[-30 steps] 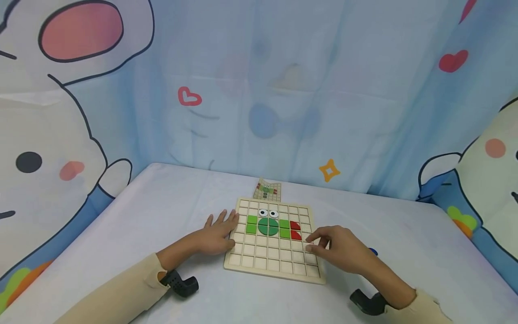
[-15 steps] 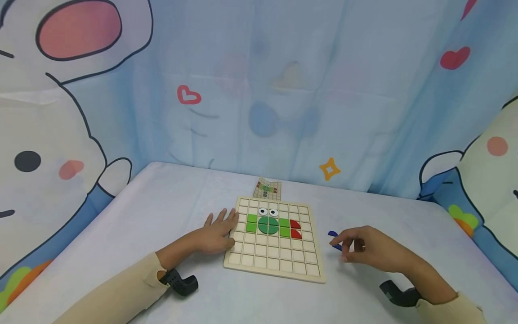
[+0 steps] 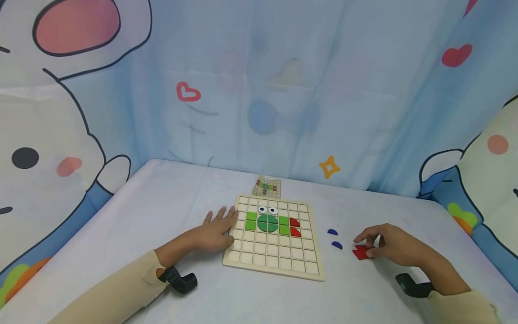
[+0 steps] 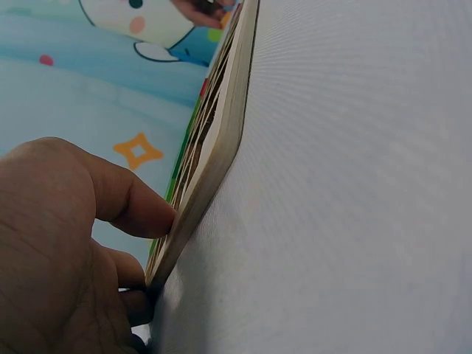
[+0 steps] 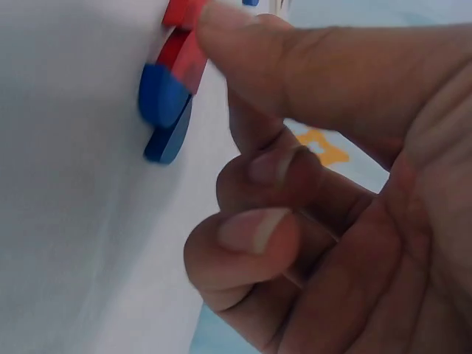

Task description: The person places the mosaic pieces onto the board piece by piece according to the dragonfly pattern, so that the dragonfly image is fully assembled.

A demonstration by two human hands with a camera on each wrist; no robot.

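Observation:
A wooden grid board [image 3: 279, 252] lies on the white-covered table. My left hand [image 3: 214, 231] rests at its left edge, fingers spread; in the left wrist view the thumb [image 4: 144, 210] touches the rim. On the board are light green squares [image 3: 284, 225], a dark green circle [image 3: 267, 223] of quarter pieces, two eye pieces [image 3: 262, 209] and two red quarter pieces [image 3: 295, 222]. My right hand [image 3: 394, 245] hovers over loose red pieces [image 3: 360, 253], thumb and index finger apart, the thumb tip at a red piece. In the right wrist view, blue pieces [image 5: 164, 96] lie against the red ones.
Two blue half-round pieces [image 3: 332, 232] lie between the board and my right hand. A small picture card [image 3: 267, 186] with a similar pattern leans behind the board. A printed blue curtain [image 3: 226, 135] hangs at the table's back edge.
My right hand has moved from the board's right edge away to the right, past the two blue half-rounds, to the red pieces. The left hand has stayed at the board.

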